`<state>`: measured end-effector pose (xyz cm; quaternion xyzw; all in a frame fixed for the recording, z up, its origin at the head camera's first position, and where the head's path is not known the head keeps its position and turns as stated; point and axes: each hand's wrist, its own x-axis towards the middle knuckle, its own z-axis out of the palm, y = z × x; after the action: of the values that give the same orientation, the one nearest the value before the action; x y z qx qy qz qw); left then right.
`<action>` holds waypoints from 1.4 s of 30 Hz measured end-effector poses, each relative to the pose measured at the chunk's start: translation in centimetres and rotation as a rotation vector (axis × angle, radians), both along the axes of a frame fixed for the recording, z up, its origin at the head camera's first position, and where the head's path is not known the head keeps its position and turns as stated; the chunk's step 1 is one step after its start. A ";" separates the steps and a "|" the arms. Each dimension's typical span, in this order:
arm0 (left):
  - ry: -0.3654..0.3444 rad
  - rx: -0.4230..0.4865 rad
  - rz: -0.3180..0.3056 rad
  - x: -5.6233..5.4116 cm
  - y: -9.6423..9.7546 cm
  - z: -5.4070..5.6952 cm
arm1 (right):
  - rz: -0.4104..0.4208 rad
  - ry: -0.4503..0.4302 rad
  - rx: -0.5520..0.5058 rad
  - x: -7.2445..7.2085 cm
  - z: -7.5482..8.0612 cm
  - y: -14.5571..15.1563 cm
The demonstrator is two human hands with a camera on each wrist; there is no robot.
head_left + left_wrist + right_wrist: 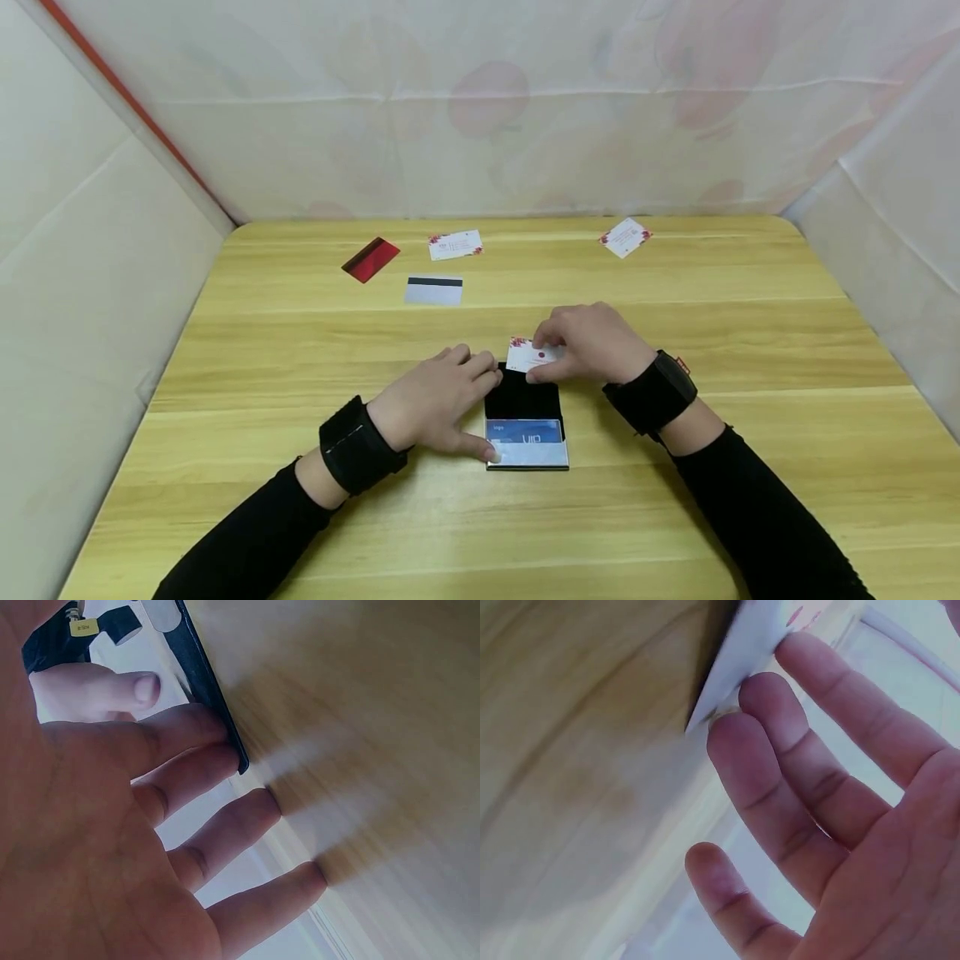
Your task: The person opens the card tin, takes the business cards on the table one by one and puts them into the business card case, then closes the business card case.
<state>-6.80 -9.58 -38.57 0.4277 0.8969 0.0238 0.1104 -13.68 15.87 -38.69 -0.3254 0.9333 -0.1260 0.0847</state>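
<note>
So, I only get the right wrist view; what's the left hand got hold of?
Observer: The left hand holds the left side of an open, black, rectangular card case.
Operator: Okay, and is anything in it?
Observer: Yes, a blue-and-white rectangular card sits in its near half.
Operator: Any loose cards farther off?
Observer: Yes, the leftmost is a red rectangular card with a dark stripe.
</note>
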 end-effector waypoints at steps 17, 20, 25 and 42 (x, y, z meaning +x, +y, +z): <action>-0.004 0.016 -0.001 0.2 -0.1 -0.3 | -0.031 -0.092 0.018 0.1 -0.5 -0.2; -0.004 0.017 0.002 0.2 -0.1 -0.4 | -0.027 -0.104 0.030 0.1 -0.4 0.0; 0.007 0.020 -0.006 0.2 -0.1 -0.4 | 0.010 -0.152 -0.048 0.1 0.5 0.2; 0.007 0.024 0.009 0.0 0.1 -0.5 | 0.249 -0.279 -0.134 2.4 2.1 -1.8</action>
<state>-6.78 -9.52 -39.11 0.4249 0.8989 0.0335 0.1019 -11.24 14.09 -36.60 -0.4227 0.8545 -0.2202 0.2064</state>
